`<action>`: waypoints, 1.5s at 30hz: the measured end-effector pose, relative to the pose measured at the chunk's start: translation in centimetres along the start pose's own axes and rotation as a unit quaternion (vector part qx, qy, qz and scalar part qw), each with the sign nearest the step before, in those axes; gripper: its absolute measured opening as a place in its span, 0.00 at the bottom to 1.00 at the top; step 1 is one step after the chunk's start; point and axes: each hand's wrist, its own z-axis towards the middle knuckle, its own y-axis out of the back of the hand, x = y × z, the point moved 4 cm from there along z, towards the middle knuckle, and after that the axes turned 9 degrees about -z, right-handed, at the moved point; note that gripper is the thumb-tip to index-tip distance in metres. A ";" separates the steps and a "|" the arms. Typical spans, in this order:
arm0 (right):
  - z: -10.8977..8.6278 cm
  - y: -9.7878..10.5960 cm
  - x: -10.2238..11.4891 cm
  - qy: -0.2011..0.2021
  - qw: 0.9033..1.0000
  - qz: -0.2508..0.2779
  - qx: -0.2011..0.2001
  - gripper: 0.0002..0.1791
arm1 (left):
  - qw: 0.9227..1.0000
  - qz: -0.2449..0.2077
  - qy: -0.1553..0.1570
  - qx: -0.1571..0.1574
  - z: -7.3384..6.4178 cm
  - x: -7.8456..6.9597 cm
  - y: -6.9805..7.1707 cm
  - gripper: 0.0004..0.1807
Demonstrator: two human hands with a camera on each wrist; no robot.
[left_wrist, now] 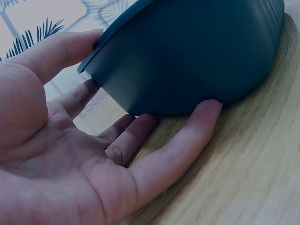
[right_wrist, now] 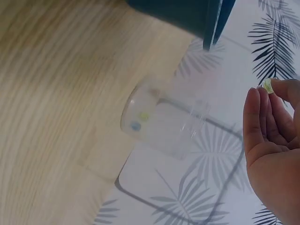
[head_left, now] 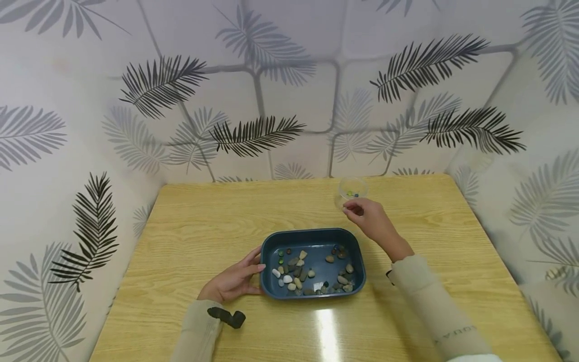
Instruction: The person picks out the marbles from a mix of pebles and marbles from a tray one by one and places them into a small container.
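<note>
With the blue tray (head_left: 307, 236) being gripped at its rim by the loosely spread left hand (head_left: 237, 280), a yellow-green bead (right_wrist: 267, 86) is being pinched by the nearly closed right hand (head_left: 367, 217) near the clear cup (right_wrist: 171, 133), transfer presumably being made and release over its mouth being called for.

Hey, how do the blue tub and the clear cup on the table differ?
The tub is dark blue and opaque, while the cup is see-through. The tub is wide; the cup is far smaller. The tub holds many pebbles; the cup shows just a few small coloured pieces. Both stand on the table, and both have coloured pieces inside.
</note>
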 end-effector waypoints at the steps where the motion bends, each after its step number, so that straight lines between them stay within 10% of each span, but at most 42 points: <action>1: 0.1 0.2 -0.3 -0.002 1.000 -0.004 -0.002 0.10 | 1.000 0.001 -0.001 -0.001 0.0 0.0 0.0 0.32; 45: 3.7 0.0 -5.3 -0.076 0.994 -0.067 -0.041 0.12 | 1.000 -0.006 -0.007 0.015 -0.3 0.0 -0.2 0.32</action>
